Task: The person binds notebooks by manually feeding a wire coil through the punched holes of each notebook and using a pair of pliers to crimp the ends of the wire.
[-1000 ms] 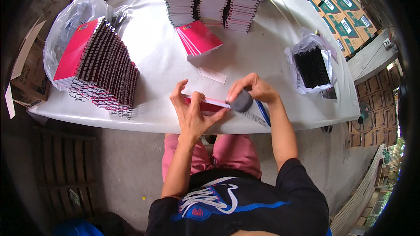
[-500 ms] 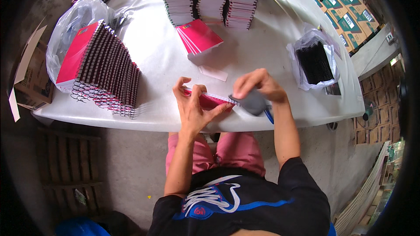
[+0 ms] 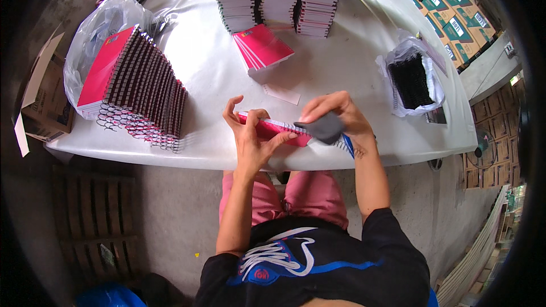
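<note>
Head view: left hand (image 3: 250,143) pinches a red notebook (image 3: 269,131), right hand (image 3: 339,115) grips a grey pad (image 3: 325,129); a loosened pinch could misthread the coil (image 3: 343,145).

I'm in what looks like a workshop that doubles as a storeroom. The floor (image 3: 170,210) looks like bare concrete, with slatted wood (image 3: 95,207) at my left. My table (image 3: 352,65) bears tall stacks of notebooks (image 3: 278,0) and a bag (image 3: 437,95) of black coils (image 3: 410,82). Cartons (image 3: 455,17) are piled off to my right, with more boxes (image 3: 493,173) behind a fan (image 3: 481,145).
</note>
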Tool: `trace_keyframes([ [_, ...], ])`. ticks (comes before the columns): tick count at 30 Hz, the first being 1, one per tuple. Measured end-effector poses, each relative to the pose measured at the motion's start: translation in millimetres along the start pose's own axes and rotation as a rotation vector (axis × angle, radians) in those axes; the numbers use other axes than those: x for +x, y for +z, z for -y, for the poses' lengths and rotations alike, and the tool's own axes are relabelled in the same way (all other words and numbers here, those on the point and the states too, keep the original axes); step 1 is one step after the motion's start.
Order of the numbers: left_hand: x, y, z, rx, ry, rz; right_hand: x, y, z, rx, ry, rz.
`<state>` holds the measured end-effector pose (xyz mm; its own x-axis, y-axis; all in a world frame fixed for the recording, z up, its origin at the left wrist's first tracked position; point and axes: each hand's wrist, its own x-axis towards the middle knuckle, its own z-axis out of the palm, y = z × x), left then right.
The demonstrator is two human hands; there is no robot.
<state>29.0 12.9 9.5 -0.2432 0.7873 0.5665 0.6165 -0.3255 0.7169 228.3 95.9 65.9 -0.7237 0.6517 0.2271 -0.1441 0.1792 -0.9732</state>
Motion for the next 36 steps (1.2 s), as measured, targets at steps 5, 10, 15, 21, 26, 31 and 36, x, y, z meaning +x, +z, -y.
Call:
trace_keyframes([
  [5, 0.5, -2.5, -7.4, -0.01, 0.017, 0.0, 7.2, -1.4, 1.9, -0.188, 0.048, -0.115],
  [10, -2.9, 1.5, 5.0, -0.062, 0.005, 0.02, 16.6, 3.3, 7.0, -0.5, 0.129, 0.031],
  [15, -0.5, 0.8, 4.4, -0.228, -0.136, -0.047, 21.3, 10.8, 13.0, -0.146, -0.089, 0.132],
  [21, 1.3, 1.4, 6.0, -0.257, -0.101, -0.036, 30.8, 14.1, 7.7, -0.086, 0.045, -0.005],
  [26, 3.0, 0.1, 6.8, -0.197, -0.161, 0.018, 46.1, 26.8, 6.2, -0.564, 0.287, -0.078],
  [31, 0.1, -2.5, 9.3, -0.21, -0.18, 0.038, 45.7, 39.8, 8.8, -0.187, -0.026, 0.078],
  [36, 1.1, 2.3, 8.3, -0.202, -0.16, 0.031, 45.0, 18.4, -10.3, -0.767, 0.255, -0.175],
])
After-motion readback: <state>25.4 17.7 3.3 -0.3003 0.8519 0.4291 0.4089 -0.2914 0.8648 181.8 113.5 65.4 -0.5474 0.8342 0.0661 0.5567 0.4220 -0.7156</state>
